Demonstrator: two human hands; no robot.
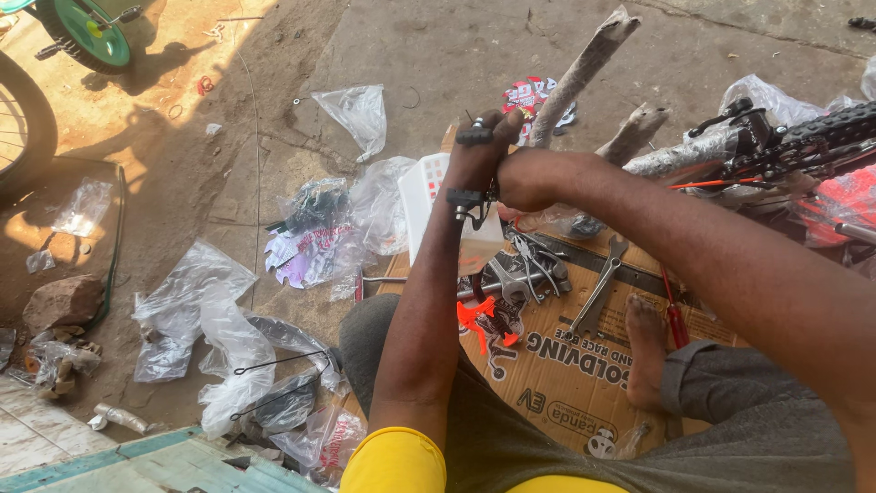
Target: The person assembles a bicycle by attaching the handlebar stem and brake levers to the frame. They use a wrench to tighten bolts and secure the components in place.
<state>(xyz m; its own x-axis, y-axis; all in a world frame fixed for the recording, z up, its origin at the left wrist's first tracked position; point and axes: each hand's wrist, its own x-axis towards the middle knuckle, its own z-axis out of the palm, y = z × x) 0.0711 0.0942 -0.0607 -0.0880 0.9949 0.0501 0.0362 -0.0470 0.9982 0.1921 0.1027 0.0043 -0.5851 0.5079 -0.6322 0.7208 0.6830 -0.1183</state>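
Bare earth and rough concrete make up the ground (274, 110), sunlit at the far left, and a flattened brown cardboard sheet (566, 365) lies on it as the surface for the tools.

Nearest the camera, a yellow sleeve and grey trousers frame the cardboard sheet, and one bare foot (646, 351) rests on its right part. Just beyond the foot, on the cardboard sheet, lie a flat steel spanner (598, 288), a red-handled screwdriver (673, 315) at the right edge, and a heap of small shiny metal parts (525, 269) to the left of the spanner.

Above the cardboard sheet's far edge both hands meet. The left hand (479, 160) has its grip closed round a black brake lever (473, 169), a hard, angular piece with a metal clamp at its lower end. The right hand (525, 178) presses against the left, fingers curled together; what it clamps is hidden behind the left hand.

Beyond the hands, two paper-wrapped tubes (584, 68) rise at a slant, and to the right of the cardboard sheet lies a bicycle frame (785, 146) with a knobbly black tyre and plastic wrapping.

Left of the cardboard sheet, crumpled clear plastic bags (196, 292) are scattered over the ground, too many to count surely. Farther left sits one reddish stone (62, 301), and at the far left corner a green wheel (91, 32).
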